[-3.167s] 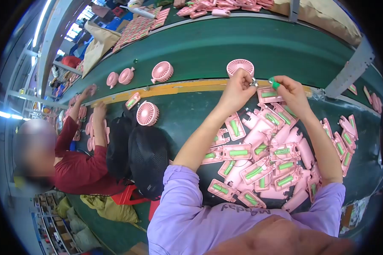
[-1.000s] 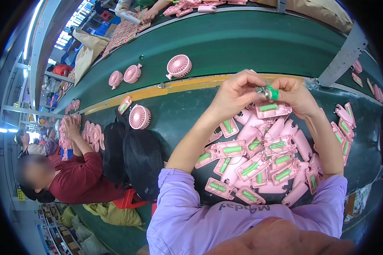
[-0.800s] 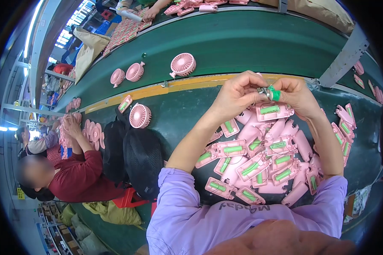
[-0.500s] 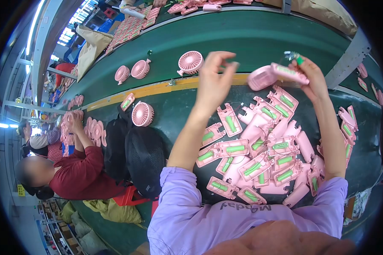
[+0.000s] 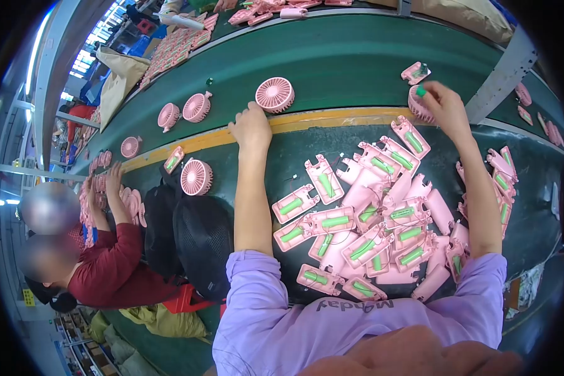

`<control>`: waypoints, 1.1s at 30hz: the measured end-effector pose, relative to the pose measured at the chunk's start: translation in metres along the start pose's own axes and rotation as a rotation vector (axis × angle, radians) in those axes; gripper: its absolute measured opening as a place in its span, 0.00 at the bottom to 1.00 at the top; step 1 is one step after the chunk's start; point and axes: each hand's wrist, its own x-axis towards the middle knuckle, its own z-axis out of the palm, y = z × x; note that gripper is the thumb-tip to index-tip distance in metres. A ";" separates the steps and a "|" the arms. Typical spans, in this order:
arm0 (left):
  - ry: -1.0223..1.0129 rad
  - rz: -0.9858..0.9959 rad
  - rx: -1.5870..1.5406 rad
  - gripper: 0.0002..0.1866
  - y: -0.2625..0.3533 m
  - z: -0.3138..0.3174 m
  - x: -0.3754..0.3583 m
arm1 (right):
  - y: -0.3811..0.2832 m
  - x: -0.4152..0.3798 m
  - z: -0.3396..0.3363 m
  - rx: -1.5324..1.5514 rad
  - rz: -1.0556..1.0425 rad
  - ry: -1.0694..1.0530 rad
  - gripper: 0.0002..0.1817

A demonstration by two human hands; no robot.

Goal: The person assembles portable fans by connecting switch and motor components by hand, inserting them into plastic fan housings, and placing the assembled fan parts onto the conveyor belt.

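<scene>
My left hand (image 5: 252,129) is at the yellow belt edge, fingers bent and slightly apart, with nothing visible in them. Just beyond it, a pink round fan head (image 5: 274,94) with radial slots sits on the green belt. Farther right, my right hand (image 5: 446,111) has its fingers closed at a second fan head (image 5: 418,105), partly hidden behind the hand. Green material (image 5: 421,91) covers one fingertip. Past this hand lies a pink half-shell (image 5: 413,73) with a small circuit board. Between my forearms spreads a heap of pink handle shells (image 5: 370,182) holding green batteries.
More fan heads (image 5: 196,107) rest on the belt (image 5: 351,56) at left; another (image 5: 196,177) is on the table near a black backpack (image 5: 203,241). A metal post (image 5: 504,72) rises at right. Co-workers, one in a red sleeve (image 5: 116,269), sit at left.
My left hand has dropped left and down to the belt edge. The right hand has moved lower with the fan head; the half-shell now lies on the belt. The view has shifted slightly.
</scene>
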 end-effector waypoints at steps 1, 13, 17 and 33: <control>0.011 0.003 -0.001 0.08 -0.001 0.003 0.001 | -0.001 -0.001 0.002 -0.130 -0.028 0.001 0.12; 0.107 0.184 -0.943 0.07 0.038 -0.013 -0.003 | -0.042 -0.026 0.004 -0.141 -0.101 -0.116 0.12; -0.389 0.003 -1.525 0.08 0.060 -0.032 -0.015 | -0.035 -0.031 0.021 -0.066 -0.173 -0.106 0.16; -0.273 0.339 -1.247 0.15 0.092 -0.057 -0.046 | -0.021 -0.021 0.030 0.784 0.095 -0.405 0.10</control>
